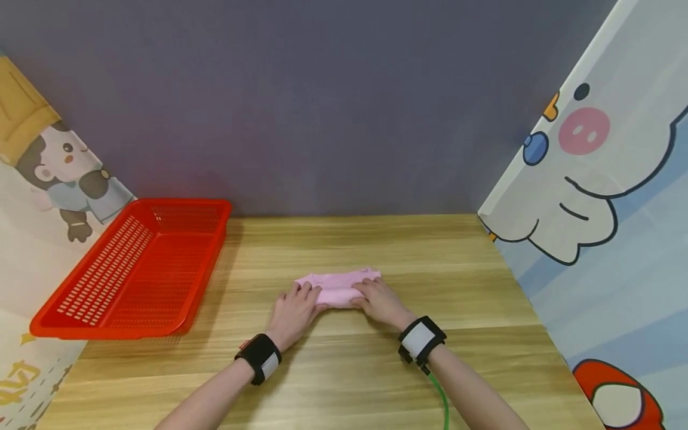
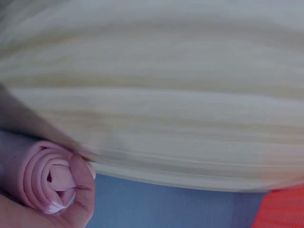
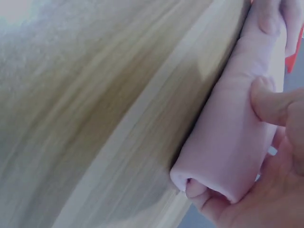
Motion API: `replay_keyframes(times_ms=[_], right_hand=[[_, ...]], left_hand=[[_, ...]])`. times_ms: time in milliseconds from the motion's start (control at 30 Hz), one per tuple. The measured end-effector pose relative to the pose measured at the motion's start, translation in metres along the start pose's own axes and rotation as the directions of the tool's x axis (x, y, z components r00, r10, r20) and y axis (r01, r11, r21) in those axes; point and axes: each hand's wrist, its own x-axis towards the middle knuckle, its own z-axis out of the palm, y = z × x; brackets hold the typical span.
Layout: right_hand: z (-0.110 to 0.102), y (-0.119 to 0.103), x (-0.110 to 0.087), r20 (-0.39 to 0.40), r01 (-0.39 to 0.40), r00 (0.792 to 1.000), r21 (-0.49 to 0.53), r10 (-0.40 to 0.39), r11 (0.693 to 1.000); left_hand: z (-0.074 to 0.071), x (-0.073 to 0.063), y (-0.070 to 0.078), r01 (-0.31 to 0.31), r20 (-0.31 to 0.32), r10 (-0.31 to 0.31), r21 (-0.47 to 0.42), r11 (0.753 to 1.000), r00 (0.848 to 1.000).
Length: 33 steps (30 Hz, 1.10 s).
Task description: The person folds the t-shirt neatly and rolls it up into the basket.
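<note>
A pink cloth point(image 1: 338, 289), rolled into a short bundle, lies crosswise on the wooden table. My left hand point(image 1: 292, 313) grips its left end; the left wrist view shows that end as a spiral of layers point(image 2: 47, 178), with a finger or thumb curled over it. At the other end, my right hand point(image 1: 378, 301) holds the roll. In the right wrist view, the right thumb presses on top of the pink roll point(image 3: 228, 118), and a fingertip sits inside its open end. A loose flap of cloth lies beyond the roll in the head view.
A red plastic basket point(image 1: 209, 269) with perforated walls stands at the table's left side. Behind the wooden table point(image 1: 344, 370) rises a grey wall point(image 1: 344, 107). Cartoon-printed panels flank both sides. A green cable point(image 1: 443, 397) runs from the right wristband.
</note>
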Motion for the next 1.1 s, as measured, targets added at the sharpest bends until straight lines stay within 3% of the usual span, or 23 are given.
replay_keyframes(times_ms=[67, 233, 400, 533, 700, 833, 967, 1100], right_hand=[[0.001, -0.001, -0.002, -0.012, 0.003, 1.0, -0.034, -0.003, 0.999], [0.004, -0.002, -0.006, -0.072, 0.029, 0.997, -0.157, -0.041, 0.987], [0.005, -0.001, -0.006, -0.1, 0.049, 0.993, -0.17, -0.067, 0.984], [0.001, -0.002, -0.003, -0.056, 0.045, 0.997, -0.117, -0.051, 0.992], [-0.003, 0.0, 0.001, 0.029, 0.009, 1.0, -0.057, -0.007, 0.998], [-0.003, 0.0, 0.002, 0.056, -0.003, 0.998, -0.031, 0.005, 1.0], [-0.001, -0.002, 0.0, 0.043, 0.004, 0.999, -0.1, 0.0, 0.995], [0.004, -0.003, -0.004, -0.01, 0.027, 1.0, -0.171, -0.029, 0.985]], left_hand=[[-0.001, 0.003, 0.0, 0.012, 0.022, -0.011, -0.036, 0.999, 1.0], [-0.008, 0.012, -0.001, 0.057, 0.163, -0.043, -0.088, 0.994, 0.986], [-0.012, 0.017, -0.002, 0.086, 0.245, -0.05, -0.142, 0.986, 0.968], [-0.012, 0.015, -0.002, 0.078, 0.234, -0.048, -0.123, 0.989, 0.971], [-0.008, 0.009, -0.004, 0.017, 0.134, -0.009, -0.063, 0.998, 0.991], [-0.007, 0.006, -0.004, -0.015, 0.082, 0.018, -0.034, 0.999, 0.996], [-0.009, 0.008, -0.001, 0.039, 0.147, -0.026, -0.089, 0.995, 0.989], [-0.013, 0.015, 0.001, 0.118, 0.254, -0.078, -0.143, 0.983, 0.964]])
